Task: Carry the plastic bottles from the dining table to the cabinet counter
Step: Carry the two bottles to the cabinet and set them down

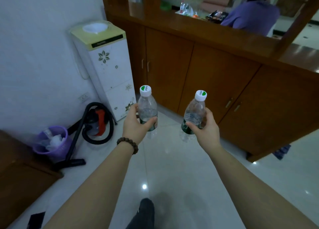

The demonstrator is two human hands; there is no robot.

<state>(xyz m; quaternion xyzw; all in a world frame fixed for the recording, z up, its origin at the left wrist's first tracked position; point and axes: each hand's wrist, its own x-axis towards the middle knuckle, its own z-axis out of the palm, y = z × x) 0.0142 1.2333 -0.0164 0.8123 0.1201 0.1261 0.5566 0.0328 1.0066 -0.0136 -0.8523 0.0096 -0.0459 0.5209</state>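
Clear plastic bottles are held upright, one in each of the hands, above the tiled floor [172, 168]. Left hand [136, 125] grips the left bottle [147, 108] around its green label; a bead bracelet [128, 144] sits on that wrist. Right hand [205, 130] grips the right bottle [195, 115] likewise. Both caps are white and green. Ahead stands the wooden cabinet [198, 73]; its counter [215, 37] lies beyond both bottles. A water dispenser [105, 64] stands left.

Bare forearms; brown beaded bracelet [127, 145] on the left wrist.
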